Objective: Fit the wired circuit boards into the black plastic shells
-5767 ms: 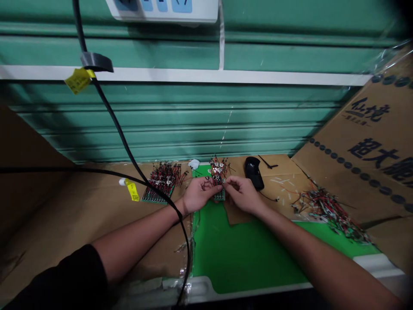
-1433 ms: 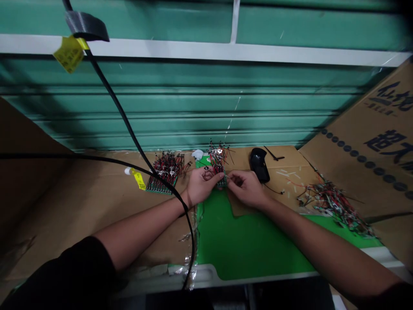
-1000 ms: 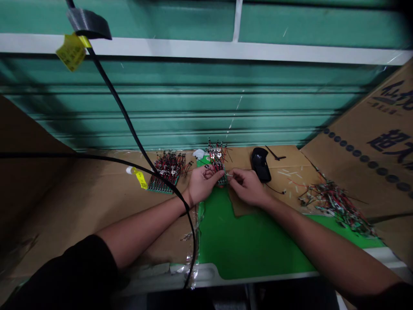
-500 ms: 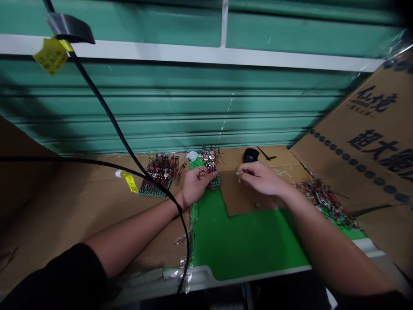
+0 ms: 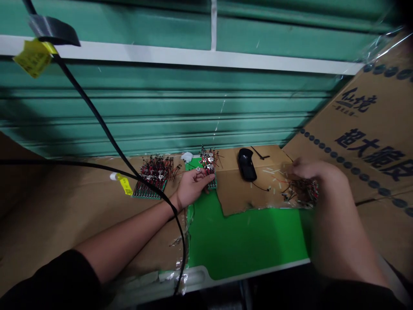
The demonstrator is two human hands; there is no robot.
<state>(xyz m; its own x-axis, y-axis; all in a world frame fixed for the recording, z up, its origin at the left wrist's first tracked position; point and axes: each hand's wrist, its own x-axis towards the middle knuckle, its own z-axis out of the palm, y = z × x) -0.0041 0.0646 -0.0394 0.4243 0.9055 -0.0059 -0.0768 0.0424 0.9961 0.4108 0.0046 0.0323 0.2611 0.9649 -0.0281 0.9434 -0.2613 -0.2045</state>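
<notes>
My left hand (image 5: pixel 191 188) grips the edge of a narrow green circuit board (image 5: pixel 212 184), with thumb and fingers closed on it. Red and black wires with small silvery parts rise from this board. My right hand (image 5: pixel 318 168) is over the right side of the table, smeared by motion, so its fingers cannot be made out. Just below it lies a tangled pile of red and black wired parts (image 5: pixel 303 192). A black plastic shell (image 5: pixel 248 165) sits on the cardboard between my hands.
Left of my left hand stands another wired circuit board (image 5: pixel 146 191). A black cable (image 5: pixel 109 134) hangs across the left foreground. Small pale strips (image 5: pixel 273 171) and a thin black piece (image 5: pixel 260 153) lie on the cardboard sheet (image 5: pixel 235 199). A printed carton (image 5: pixel 361 133) walls the right side.
My right hand has moved right, away from the black shell to the wire pile, uncovering the shell. My left hand keeps its hold on the board. The view has shifted slightly.
</notes>
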